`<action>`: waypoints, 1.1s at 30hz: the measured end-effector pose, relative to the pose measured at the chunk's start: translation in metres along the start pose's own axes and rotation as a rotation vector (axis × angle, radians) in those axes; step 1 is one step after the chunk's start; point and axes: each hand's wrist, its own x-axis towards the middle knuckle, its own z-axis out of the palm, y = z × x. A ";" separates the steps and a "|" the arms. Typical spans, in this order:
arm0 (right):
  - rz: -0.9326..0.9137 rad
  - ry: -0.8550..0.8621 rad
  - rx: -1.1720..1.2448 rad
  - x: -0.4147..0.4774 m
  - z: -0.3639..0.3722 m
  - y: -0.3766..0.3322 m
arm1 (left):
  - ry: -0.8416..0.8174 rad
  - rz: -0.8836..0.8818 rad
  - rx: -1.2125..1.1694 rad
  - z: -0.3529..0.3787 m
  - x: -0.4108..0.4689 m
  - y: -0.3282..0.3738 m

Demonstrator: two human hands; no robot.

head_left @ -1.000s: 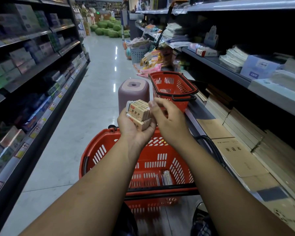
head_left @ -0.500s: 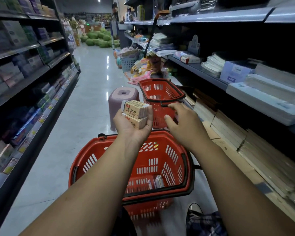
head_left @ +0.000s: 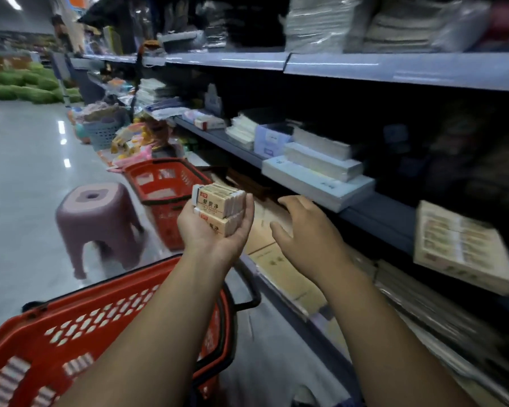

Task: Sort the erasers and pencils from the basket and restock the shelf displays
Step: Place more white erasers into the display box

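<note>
Cream boxed erasers (head_left: 218,210) are gripped in a stack by the upturned left hand (head_left: 210,239), past the red basket (head_left: 71,327) rim. The right hand (head_left: 303,233) is held empty, fingers loose, toward the shelf (head_left: 376,215), now drawn away from the stack.

A glossy pale floor (head_left: 27,177) lies to the left of the left hand (head_left: 215,230), with bright streaks of ceiling light mirrored in it. A mauve plastic stool (head_left: 97,218) stands on it just left of that hand. Far beyond, green melons (head_left: 21,86) are heaped. Above and right of the right hand (head_left: 306,233), grey-blue shelving (head_left: 394,71) lines the aisle, its recesses dark.
</note>
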 end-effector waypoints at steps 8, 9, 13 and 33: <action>0.193 0.124 -0.104 -0.028 -0.056 0.086 | -0.049 -0.227 0.092 0.031 0.018 -0.117; 0.207 0.136 -0.114 -0.033 -0.062 0.095 | -0.050 -0.249 0.104 0.033 0.019 -0.132; 0.271 0.164 -0.141 -0.053 -0.086 0.126 | -0.073 -0.324 0.153 0.043 0.021 -0.184; 0.216 0.328 0.102 -0.037 -0.069 0.150 | -0.130 -0.308 0.287 0.045 0.056 -0.256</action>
